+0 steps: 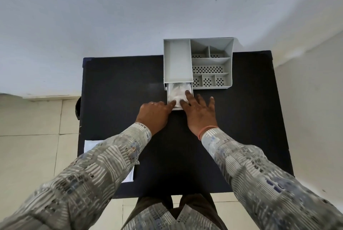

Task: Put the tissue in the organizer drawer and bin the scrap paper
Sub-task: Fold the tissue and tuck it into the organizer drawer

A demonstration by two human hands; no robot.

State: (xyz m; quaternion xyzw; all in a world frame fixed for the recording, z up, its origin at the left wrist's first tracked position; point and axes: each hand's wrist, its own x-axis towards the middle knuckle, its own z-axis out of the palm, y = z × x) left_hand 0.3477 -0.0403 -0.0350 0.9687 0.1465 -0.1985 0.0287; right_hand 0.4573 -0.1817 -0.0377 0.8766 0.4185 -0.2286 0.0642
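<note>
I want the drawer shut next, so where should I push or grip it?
Press flat on the drawer's near front edge, from the person's side, pushing straight toward the organizer. It slides out toward you, and the tissue fills its open top, so stay off the top.

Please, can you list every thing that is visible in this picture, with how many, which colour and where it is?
table: one, black, centre, against the wall
organizer: one, grey, far edge of the table, right of centre, compartments look empty
drawer: one, white, pulled out at the organizer's near left
tissue: one, white, inside the open drawer
paper: one sheet, white, near left of the table, partly under the left sleeve
dark object: one, black, beside the table's left edge, cannot tell what it is
wristband: one, orange, right wrist
left hand: fingertips at the drawer
right hand: fingers spread, on the tissue
</note>
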